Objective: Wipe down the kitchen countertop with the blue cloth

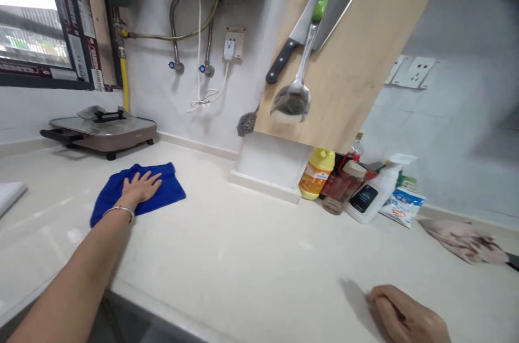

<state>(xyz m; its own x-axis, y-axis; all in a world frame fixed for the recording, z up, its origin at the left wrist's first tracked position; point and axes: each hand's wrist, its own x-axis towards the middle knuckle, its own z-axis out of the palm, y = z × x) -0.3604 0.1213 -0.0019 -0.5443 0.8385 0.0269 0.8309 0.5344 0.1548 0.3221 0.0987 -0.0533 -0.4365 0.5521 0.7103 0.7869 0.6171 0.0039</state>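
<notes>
From here I see the left hand [141, 187] spread open, palm down on the blue cloth [168, 191], gripping none of it that I can see. The cloth lies flat on the counter [227, 256], its long side running crosswise under that nearer hand; the right hand [409, 315], curled, is well apart, and whether it holds anything I cannot tell

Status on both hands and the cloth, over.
Left hand flat on blue cloth. Right hand curled shut. Cloth spread on counter. Lidded pan just beyond.
</notes>
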